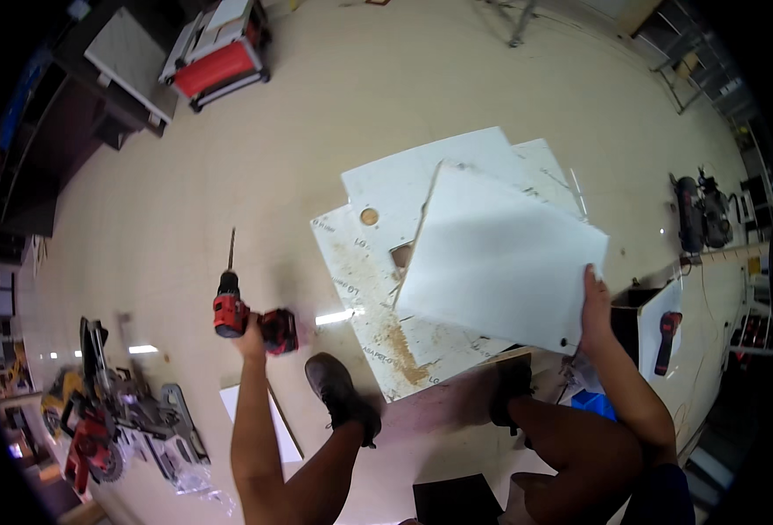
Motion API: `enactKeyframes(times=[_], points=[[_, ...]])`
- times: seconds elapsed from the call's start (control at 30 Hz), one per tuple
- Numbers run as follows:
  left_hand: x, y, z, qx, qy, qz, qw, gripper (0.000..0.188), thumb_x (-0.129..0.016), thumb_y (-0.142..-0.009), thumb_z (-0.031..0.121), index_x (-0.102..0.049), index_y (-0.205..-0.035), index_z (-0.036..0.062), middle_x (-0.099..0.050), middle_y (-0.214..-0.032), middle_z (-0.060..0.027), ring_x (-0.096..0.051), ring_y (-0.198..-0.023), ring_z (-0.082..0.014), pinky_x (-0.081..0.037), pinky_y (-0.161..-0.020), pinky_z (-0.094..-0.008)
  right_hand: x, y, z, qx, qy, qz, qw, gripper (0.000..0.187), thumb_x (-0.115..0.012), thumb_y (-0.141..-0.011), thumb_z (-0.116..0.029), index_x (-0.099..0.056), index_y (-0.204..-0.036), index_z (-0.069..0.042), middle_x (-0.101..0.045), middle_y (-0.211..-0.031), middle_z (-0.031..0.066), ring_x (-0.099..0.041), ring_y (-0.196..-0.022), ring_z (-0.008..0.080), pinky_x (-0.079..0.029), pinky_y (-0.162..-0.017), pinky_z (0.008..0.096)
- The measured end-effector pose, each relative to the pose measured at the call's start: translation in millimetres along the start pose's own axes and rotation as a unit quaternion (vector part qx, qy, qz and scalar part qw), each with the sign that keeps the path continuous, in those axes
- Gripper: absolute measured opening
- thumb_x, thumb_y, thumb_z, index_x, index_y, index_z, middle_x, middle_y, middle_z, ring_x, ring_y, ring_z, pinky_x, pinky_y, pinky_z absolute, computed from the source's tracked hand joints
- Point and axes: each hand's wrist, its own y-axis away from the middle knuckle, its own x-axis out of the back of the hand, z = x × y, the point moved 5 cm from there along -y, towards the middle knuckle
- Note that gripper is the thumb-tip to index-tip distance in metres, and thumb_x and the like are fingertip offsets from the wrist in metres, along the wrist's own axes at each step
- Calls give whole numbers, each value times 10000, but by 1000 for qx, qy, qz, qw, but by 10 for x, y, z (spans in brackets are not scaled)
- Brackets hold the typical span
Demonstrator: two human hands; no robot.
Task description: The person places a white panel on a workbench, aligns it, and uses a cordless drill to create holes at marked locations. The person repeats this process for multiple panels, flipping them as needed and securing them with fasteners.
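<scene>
My left hand [252, 339] is wrapped round the handle of a red and black cordless drill [231, 313]. The long thin bit points away from me, off to the left of the boards. With its fingers closed on the edge, my right hand [595, 311] grips the right side of a white panel [509, 254]. A small dark hole shows near that panel's lower right corner. The panel lies tilted across larger white boards [338, 254] stacked on the floor. Brown sawdust is scattered over these boards, and one has a round cutout and a squarish one.
A mitre saw [98, 446] stands at the lower left, near a white offcut [268, 420]. At the far left is a red table saw [220, 70]. A black compressor [702, 210] sits at the right, and a second red power tool [667, 341] rests on a box.
</scene>
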Motion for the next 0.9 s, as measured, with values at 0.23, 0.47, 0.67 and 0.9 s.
enactKeyframes(times=[0.23,0.47,0.67,0.9], points=[[357,809,2241,67,-114,-187,973,243,-634,-932,173,-627,-1131,33,-570,-713,-1,-546,-571,-110,-439,-535,-262,-331,-46,479,75,52,-127,988,424,-648,-997,-386,-664,-1183,-5,-685,-997,38,-589,-878,116,-503,-778,302],[663,1698,3970,51,-296,-322,898,300,-619,-931,243,-641,-1106,-1,-570,-665,-12,-512,-544,-111,-382,-502,-273,-1051,-349,759,153,147,-256,943,461,-650,-985,-398,-672,-1135,37,-700,-896,97,-622,-791,149,-513,-733,332],[-519,2344,4546,6,-386,-488,783,446,-760,-830,132,-607,-1232,18,-675,-1198,-96,-669,-1063,-220,-538,-928,-366,-1476,-447,634,171,183,-321,913,475,-637,-984,-422,-661,-1059,46,-681,-803,124,-627,-728,191,-509,-685,355],[-1533,2508,4424,-286,-487,-577,590,431,-833,-689,232,-691,-1070,89,-720,-984,-91,-664,-890,-326,-472,-826,-402,-1740,-472,359,203,263,-340,880,482,-606,-986,-444,-638,-924,32,-651,-732,169,-626,-676,277,-493,-653,397]])
